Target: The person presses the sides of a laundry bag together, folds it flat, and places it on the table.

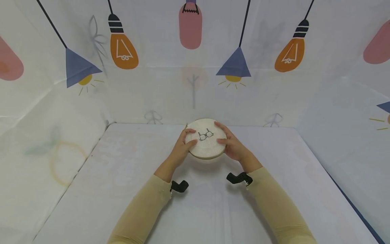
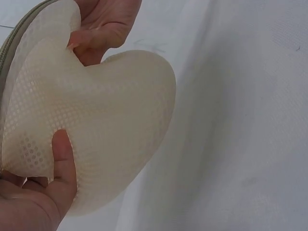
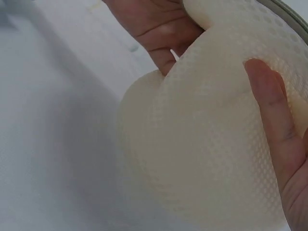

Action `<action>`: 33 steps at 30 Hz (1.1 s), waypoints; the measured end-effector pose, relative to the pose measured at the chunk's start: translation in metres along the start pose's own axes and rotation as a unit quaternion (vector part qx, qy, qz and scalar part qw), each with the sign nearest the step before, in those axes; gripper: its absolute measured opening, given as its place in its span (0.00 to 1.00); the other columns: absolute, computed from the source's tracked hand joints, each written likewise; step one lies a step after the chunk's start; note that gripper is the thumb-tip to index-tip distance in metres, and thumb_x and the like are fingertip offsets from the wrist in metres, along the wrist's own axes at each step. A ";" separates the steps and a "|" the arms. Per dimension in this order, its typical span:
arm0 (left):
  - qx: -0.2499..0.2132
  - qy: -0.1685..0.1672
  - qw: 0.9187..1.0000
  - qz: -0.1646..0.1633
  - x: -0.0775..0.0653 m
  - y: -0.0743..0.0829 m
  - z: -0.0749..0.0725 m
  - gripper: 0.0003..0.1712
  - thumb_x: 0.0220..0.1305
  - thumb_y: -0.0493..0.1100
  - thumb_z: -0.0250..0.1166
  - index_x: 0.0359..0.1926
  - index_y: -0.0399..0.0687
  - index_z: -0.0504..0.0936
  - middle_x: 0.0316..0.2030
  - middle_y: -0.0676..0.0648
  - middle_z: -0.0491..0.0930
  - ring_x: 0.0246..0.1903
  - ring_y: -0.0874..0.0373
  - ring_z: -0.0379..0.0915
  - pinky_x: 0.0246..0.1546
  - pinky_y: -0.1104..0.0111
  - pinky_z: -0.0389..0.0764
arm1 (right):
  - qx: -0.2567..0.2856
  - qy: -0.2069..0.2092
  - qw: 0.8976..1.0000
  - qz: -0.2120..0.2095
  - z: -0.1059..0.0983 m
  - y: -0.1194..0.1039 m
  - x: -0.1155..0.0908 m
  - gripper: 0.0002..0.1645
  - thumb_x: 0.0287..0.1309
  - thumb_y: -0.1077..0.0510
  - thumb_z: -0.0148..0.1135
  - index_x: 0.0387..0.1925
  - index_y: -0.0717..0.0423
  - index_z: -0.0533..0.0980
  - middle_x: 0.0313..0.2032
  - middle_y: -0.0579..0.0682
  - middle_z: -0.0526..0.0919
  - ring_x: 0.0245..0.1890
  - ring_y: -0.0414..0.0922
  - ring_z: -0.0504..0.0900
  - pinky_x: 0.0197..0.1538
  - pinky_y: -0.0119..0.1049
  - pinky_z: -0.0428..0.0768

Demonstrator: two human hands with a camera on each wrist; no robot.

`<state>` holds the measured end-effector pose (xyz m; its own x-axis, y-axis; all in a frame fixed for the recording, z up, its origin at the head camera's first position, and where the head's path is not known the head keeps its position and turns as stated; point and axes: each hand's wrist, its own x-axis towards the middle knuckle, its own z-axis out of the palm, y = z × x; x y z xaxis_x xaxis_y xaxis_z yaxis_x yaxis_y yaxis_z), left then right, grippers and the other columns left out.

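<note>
A round, cream mesh laundry bag (image 1: 206, 149) with a dark line drawing on its face is held up over the far part of the table. My left hand (image 1: 180, 150) grips its left side, with the thumb pressed on the mesh. On the right side my right hand (image 1: 235, 146) holds it the same way, index finger along the upper rim. Both wrist views show the soft mesh (image 2: 115, 115) bulging and dented between the hands. A grey-green zipper edge (image 3: 291, 13) runs round the bag's far rim. Some fingers are hidden behind the bag.
A white-covered table (image 1: 122, 162) spreads below the hands. White cloth walls (image 1: 146, 88) printed with lamps and bulbs enclose its back and sides. Black wrist mounts (image 1: 180, 186) stick out from both beige sleeves (image 1: 143, 206).
</note>
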<state>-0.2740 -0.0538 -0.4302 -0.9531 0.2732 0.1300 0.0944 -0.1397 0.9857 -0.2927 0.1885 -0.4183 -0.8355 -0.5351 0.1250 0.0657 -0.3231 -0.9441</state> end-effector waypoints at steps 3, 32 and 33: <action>0.005 0.003 1.000 0.000 0.001 -0.001 0.000 0.23 0.73 0.36 0.57 0.65 0.47 0.64 0.73 0.43 0.54 0.61 0.49 0.67 0.55 0.66 0.75 | 0.017 0.005 1.000 -0.004 0.001 0.003 0.000 0.42 0.70 0.74 0.43 0.78 0.43 0.50 0.76 0.57 0.49 0.47 0.44 0.84 0.43 0.32 0.84; 0.080 -0.007 0.997 -0.006 -0.002 -0.002 0.004 0.35 0.74 0.44 0.58 0.75 0.64 0.53 0.76 0.42 0.48 0.57 0.45 0.70 0.50 0.60 0.79 | 0.090 0.055 0.993 -0.049 0.006 0.011 0.008 0.41 0.67 0.79 0.43 0.75 0.47 0.56 0.78 0.54 0.44 0.64 0.49 0.72 0.56 0.39 0.81; 0.078 -0.008 0.997 -0.009 -0.002 -0.002 0.005 0.35 0.75 0.44 0.58 0.75 0.64 0.53 0.76 0.41 0.47 0.55 0.45 0.71 0.47 0.61 0.80 | 0.089 0.055 0.993 -0.050 0.006 0.011 0.008 0.41 0.67 0.79 0.44 0.74 0.47 0.56 0.78 0.54 0.44 0.65 0.49 0.72 0.56 0.39 0.81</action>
<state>-0.2710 -0.0498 -0.4316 -0.9507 0.2887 0.1135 0.1226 0.0136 0.9924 -0.2956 0.1759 -0.4261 -0.8962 -0.4085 0.1728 0.0666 -0.5092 -0.8581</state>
